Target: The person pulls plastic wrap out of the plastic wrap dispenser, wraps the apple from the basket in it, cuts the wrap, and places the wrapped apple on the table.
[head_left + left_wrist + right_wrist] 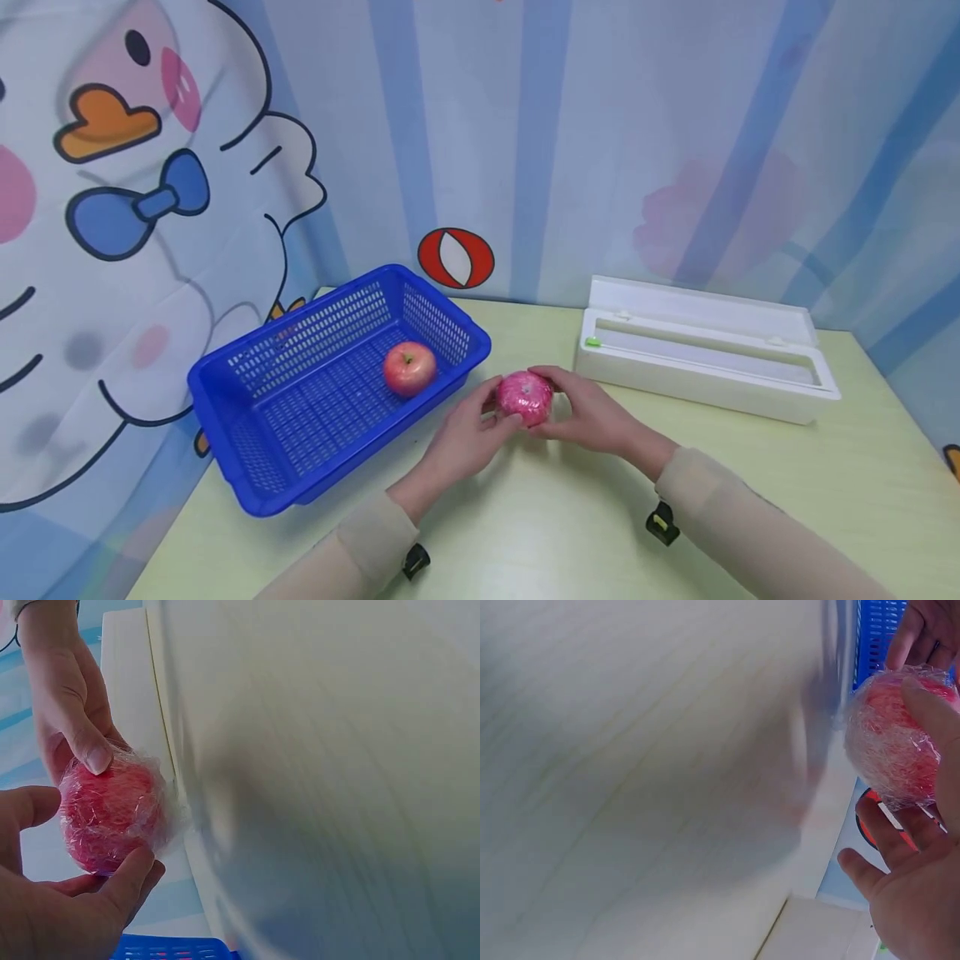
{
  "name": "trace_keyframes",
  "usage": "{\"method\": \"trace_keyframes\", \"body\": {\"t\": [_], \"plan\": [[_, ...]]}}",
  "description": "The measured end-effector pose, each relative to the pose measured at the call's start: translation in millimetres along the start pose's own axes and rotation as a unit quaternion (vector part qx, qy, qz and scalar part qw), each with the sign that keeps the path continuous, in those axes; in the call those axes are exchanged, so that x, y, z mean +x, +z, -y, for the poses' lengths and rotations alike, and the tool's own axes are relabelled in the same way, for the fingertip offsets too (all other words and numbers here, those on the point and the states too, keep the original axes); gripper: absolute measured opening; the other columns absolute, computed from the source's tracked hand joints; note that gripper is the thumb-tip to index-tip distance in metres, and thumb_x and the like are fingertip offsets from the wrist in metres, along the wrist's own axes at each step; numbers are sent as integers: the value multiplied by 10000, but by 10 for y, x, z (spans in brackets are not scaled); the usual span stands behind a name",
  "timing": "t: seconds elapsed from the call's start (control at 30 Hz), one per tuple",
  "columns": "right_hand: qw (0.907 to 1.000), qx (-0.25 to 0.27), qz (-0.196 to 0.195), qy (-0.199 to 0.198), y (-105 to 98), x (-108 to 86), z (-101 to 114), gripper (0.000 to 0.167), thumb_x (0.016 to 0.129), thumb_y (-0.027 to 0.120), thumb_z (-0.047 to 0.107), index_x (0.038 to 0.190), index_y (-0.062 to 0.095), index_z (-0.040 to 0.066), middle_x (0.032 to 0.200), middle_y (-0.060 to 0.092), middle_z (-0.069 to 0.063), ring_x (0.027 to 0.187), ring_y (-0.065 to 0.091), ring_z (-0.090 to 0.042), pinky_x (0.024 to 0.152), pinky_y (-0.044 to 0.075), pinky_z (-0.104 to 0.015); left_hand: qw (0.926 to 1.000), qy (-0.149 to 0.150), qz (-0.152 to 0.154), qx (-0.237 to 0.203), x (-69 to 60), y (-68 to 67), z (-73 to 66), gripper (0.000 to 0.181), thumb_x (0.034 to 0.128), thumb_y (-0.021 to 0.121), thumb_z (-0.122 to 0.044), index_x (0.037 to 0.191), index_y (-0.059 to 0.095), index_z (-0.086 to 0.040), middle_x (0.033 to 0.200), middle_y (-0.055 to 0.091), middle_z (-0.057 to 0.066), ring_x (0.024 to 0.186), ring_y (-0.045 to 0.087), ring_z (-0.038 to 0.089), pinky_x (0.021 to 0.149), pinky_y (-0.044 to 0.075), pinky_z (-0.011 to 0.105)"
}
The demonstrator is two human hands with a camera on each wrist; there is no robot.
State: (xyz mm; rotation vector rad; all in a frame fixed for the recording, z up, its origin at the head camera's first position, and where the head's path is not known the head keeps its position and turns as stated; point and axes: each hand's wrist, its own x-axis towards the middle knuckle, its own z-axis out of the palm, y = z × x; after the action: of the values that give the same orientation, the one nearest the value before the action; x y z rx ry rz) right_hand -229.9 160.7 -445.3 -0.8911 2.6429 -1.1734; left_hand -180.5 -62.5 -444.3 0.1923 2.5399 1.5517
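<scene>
An apple (525, 398) wrapped in clear cling film is held between both hands above the table. My left hand (467, 435) holds it from the left, fingers bent against its side. From the right, my right hand (588, 412) grips it; in the left wrist view the right thumb (94, 754) presses on the film. Loose, crinkled film stands out from the wrapped apple (896, 742) in the right wrist view. A bare red-and-yellow apple (409, 369) sits in the blue plastic basket (273, 500), left of the hands.
A white cling film dispenser (697, 392) with its lid raised and a green slider (592, 342) stands at the back right. The pale table (870, 500) meets a printed cloth backdrop (480, 150) behind and at the left.
</scene>
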Motion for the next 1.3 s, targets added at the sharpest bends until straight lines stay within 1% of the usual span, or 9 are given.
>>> {"method": "trace_keyframes", "body": {"t": [0.23, 0.4, 0.5, 0.6, 0.7, 0.83, 0.97, 1.13, 1.3], "plan": [[9988, -463, 92, 145, 91, 49, -50, 808, 845, 933, 243, 1516, 540, 26, 1469, 631, -141, 1373, 581, -365, 1125, 495, -563, 9998, -18, 5, 218, -1, -5, 75, 699, 1044, 715, -291, 1627, 407, -60, 1579, 533, 187, 1398, 590, 356, 1106, 523, 485], [9975, -603, 94, 345, 151, 36, -61, 829, 827, 947, 273, 1511, 545, 33, 1451, 634, -145, 1354, 579, -372, 1126, 487, -578, 9997, 93, 91, 210, -16, 6, 133, 709, 1036, 728, -247, 1623, 395, -28, 1587, 515, 222, 1396, 589, 377, 1102, 521, 478], [9973, -637, 62, 362, 169, 31, -57, 832, 819, 955, 286, 1504, 552, 38, 1438, 642, -139, 1344, 586, -365, 1123, 491, -572, 9993, 251, 92, 257, -21, 9, 159, 700, 1032, 729, -216, 1612, 400, -6, 1573, 523, 237, 1387, 595, 386, 1101, 522, 479], [9971, -675, 55, 347, 182, 31, -56, 845, 816, 959, 300, 1507, 548, 39, 1439, 641, -142, 1346, 588, -364, 1125, 491, -568, 9975, 421, 69, 563, -26, 2, 175, 709, 1022, 739, -222, 1604, 406, 7, 1560, 535, 239, 1385, 593, 391, 1116, 512, 501], [9970, -713, 75, 291, 184, 26, -54, 889, 819, 955, 298, 1543, 513, 29, 1483, 613, -168, 1380, 568, -388, 1143, 470, -584, 9941, 401, 38, 1012, -37, -8, 172, 753, 1023, 739, -298, 1627, 385, -21, 1601, 499, 217, 1455, 519, 392, 1170, 455, 542], [9963, -825, 150, 167, 171, 4, -50, 1000, 824, 949, 315, 1615, 417, 13, 1556, 551, -207, 1431, 525, -423, 1161, 441, -607, 9880, 413, -23, 1487, -74, -18, 117, 800, 1022, 740, -367, 1657, 356, -70, 1665, 428, 177, 1544, 398, 385, 1220, 379, 576], [9949, -993, 146, 117, 121, -51, -50, 1061, 827, 943, 357, 1647, 361, 18, 1564, 549, -203, 1432, 525, -422, 1154, 449, -606, 9789, 780, -88, 1885, -129, -3, 27, 780, 1008, 762, -349, 1649, 389, -108, 1683, 399, 163, 1548, 390, 391, 1194, 403, 604], [9946, -1038, 27, 73, -12, -151, -23, 1002, 852, 921, 335, 1640, 382, 28, 1528, 592, -174, 1414, 538, -414, 1148, 450, -616, 9665, 1194, -232, 2258, -168, 38, -100, 725, 1003, 768, -328, 1629, 444, -158, 1691, 390, 126, 1528, 429, 363, 1141, 477, 566], [9938, -1105, -126, -10, -206, -305, 24, 914, 875, 906, 304, 1608, 438, 25, 1509, 607, -166, 1397, 548, -415, 1141, 451, -622, 9612, 1418, -264, 2351, -125, 87, -296, 647, 1028, 725, -307, 1610, 481, -164, 1678, 423, 99, 1512, 461, 331, 1136, 494, 522]]}}
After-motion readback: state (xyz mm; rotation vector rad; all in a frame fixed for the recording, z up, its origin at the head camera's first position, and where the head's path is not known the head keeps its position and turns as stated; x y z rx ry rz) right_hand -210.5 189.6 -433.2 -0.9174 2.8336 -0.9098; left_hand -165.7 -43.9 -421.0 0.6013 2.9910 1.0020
